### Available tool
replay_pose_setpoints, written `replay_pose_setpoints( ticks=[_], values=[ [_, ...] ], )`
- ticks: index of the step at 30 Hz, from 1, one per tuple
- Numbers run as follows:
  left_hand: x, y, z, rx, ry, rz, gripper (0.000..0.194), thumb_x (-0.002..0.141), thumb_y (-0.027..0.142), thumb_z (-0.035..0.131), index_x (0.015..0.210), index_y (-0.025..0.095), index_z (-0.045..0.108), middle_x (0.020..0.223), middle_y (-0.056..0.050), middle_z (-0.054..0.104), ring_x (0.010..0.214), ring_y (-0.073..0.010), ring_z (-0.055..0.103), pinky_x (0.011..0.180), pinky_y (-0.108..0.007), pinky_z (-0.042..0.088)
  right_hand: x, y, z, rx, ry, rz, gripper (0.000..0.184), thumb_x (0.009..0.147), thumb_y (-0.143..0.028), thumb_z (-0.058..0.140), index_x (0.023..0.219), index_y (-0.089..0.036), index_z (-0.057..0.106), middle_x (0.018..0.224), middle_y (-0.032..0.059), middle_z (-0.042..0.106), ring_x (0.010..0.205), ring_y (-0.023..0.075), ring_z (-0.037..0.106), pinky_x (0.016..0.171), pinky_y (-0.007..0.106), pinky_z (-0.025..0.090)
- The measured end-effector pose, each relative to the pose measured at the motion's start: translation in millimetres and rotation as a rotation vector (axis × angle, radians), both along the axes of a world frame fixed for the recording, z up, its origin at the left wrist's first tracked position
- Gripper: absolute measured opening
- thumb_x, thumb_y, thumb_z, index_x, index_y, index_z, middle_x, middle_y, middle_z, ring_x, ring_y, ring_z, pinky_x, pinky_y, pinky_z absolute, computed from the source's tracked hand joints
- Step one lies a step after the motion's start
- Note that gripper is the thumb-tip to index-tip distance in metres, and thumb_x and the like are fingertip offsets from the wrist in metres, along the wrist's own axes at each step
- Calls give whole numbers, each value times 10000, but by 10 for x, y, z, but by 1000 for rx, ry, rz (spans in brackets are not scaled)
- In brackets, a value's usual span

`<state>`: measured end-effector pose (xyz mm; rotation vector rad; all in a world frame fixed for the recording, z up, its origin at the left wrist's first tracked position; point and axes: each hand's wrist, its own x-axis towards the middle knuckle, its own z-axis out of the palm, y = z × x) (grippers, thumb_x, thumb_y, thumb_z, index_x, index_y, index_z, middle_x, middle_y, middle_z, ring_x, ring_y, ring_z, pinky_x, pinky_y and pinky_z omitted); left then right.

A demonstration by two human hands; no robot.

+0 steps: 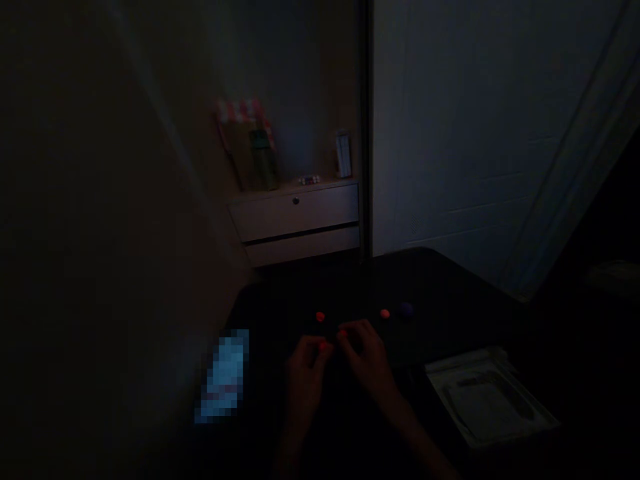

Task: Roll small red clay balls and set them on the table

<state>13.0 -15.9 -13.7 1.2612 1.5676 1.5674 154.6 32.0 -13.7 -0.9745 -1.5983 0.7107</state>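
Note:
Between the thumb and fingers of my left hand (306,363) is a small red lump (323,346), soft-looking like modelling clay. My right hand (367,353) pinches another small red lump (343,333) at its fingertips. The two hands are close together but apart, just above the dark table (440,280). Beyond them a third red lump (320,317) lies on the table. To the right of it sit a pinkish-orange ball (385,314) and a larger dark purple ball (406,309). Dim light hides the finer shapes.
A bright, blurred-out screen (225,377) lies at the left. At the right is a pale packet (490,397). Behind the table stands a drawer cabinet (300,220) bearing a green-capped bottle (263,160) and a red-and-white checked item (240,110). A pale wall (450,133) rises on the right.

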Motion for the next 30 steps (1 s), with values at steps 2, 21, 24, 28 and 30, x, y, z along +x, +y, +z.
replay_pose_setpoints(
  ticks=[2,21,24,28,30],
  values=[
    [-5,-2,2,12,12,-5,315,862,479,701,972,184,679,900,-84,784,849,-240,760,790,-352,581,-3,0,1,15,5,-3,154,964,-313,624,996,-214,738,989,70,707,882,225,699,791,337,558],
    [21,-35,45,42,86,112,658,936,789,397,810,193,645,609,7,592,572,-157,564,575,-264,447,7,-11,6,5,5,-3,146,967,-300,622,1008,-225,740,1000,67,709,881,227,702,794,338,563],
    [26,-32,36,-19,134,90,623,879,799,502,729,205,614,586,14,575,541,-153,537,532,-255,405,12,-6,7,10,0,1,146,963,-296,622,1007,-218,737,990,70,710,882,230,701,798,346,562],
    [45,-20,39,-13,172,115,495,769,688,732,722,212,604,633,13,616,593,-165,576,558,-251,435,14,1,12,9,4,7,165,972,-310,604,1009,-212,732,997,78,736,914,245,714,829,369,561],
    [43,-12,30,2,160,110,428,775,616,760,769,212,620,684,2,658,636,-178,622,598,-260,473,13,3,9,5,20,10,179,986,-316,585,1019,-215,729,1013,81,755,939,249,723,854,374,561]
  ],
)
